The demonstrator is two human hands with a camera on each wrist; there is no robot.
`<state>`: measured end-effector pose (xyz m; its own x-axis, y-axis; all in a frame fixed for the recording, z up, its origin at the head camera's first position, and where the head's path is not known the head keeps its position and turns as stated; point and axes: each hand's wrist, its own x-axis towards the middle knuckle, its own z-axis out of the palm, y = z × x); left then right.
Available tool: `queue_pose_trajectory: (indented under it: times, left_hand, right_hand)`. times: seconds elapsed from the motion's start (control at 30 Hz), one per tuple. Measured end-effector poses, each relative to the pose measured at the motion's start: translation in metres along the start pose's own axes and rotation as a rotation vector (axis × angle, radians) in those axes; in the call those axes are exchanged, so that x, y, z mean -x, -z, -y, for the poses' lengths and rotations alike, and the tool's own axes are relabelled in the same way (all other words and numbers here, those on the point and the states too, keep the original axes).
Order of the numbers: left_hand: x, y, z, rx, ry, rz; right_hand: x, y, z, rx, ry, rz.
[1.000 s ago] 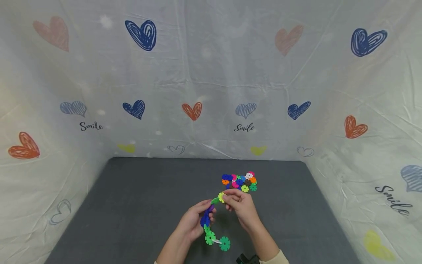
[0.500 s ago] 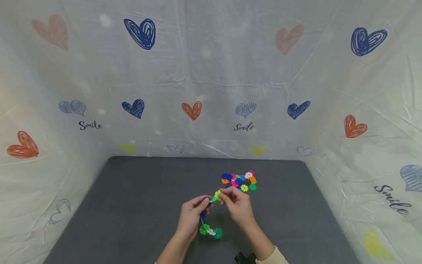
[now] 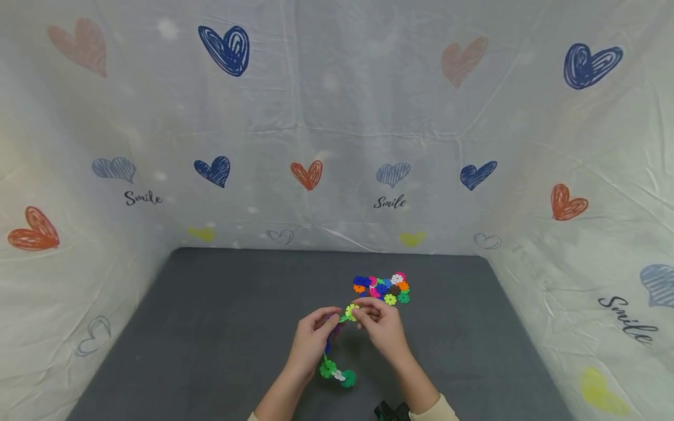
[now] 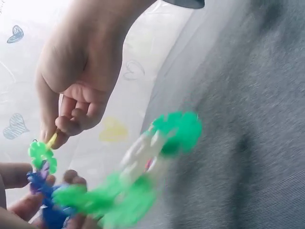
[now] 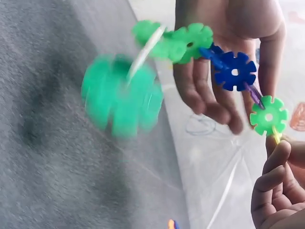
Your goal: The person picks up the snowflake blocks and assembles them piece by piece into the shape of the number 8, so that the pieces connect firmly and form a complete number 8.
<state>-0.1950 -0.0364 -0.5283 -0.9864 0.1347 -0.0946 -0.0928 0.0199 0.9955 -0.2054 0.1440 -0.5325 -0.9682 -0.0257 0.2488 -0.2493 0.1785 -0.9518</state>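
The chain of notched discs (image 5: 201,36) is held above the dark table (image 3: 237,304), between two hands. Its blue and purple discs (image 5: 236,64) are gripped by the left hand (image 3: 308,339); its yellow disc (image 3: 350,311), at the upper end, is pinched by the right hand (image 3: 387,334). Lower green and white discs (image 3: 328,369) are suspended. Beyond the right hand, a multicoloured pile (image 3: 381,288) is seen.

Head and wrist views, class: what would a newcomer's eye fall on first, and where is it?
First, probably, the bright chain of notched discs, held above the dark table between the left hand, gripping its blue part, and the right hand, pinching the yellow disc at one end. Next, the multicoloured pile of discs on the table beyond the right hand. Then the hearts printed on the pale sheet behind.
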Motion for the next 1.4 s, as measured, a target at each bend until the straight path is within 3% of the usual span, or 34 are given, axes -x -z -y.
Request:
queue_pose_trajectory:
  times: [0.13,0.23,0.37,0.57,0.73,0.9,1.03,1.23,1.4]
  left_hand:
    - [-0.002,0.0,-0.004,-0.12,-0.012,-0.027]
    - [-0.004,0.0,-0.006,-0.161,-0.018,-0.022]
    - [-0.005,-0.001,-0.005,-0.167,-0.028,-0.003]
    - [-0.007,-0.005,-0.004,-0.117,-0.021,0.021]
    - [-0.007,-0.006,-0.003,-0.015,0.012,0.018]
    - [-0.008,-0.004,-0.002,0.098,0.094,-0.055]
    - [-0.01,0.0,0.002,0.222,0.156,-0.108]
    - [-0.012,0.005,0.004,0.358,0.185,-0.118]
    - [-0.013,0.007,0.006,0.368,0.203,-0.122]
  right_hand:
    - [-0.003,0.001,0.01,-0.001,-0.113,-0.045]
    - [-0.001,0.002,0.027,0.002,-0.142,-0.052]
    - [0.002,0.003,0.047,0.021,-0.148,-0.019]
    - [0.003,0.003,0.049,0.044,-0.179,0.016]
    - [-0.001,0.001,0.028,0.066,-0.199,0.02]
    - [-0.005,0.009,0.008,0.133,-0.163,0.013]
    - [-0.012,0.025,-0.005,0.267,-0.151,-0.045]
    - [-0.025,0.048,-0.042,0.561,-0.2,-0.184]
    - [-0.028,0.054,-0.069,0.758,-0.279,-0.158]
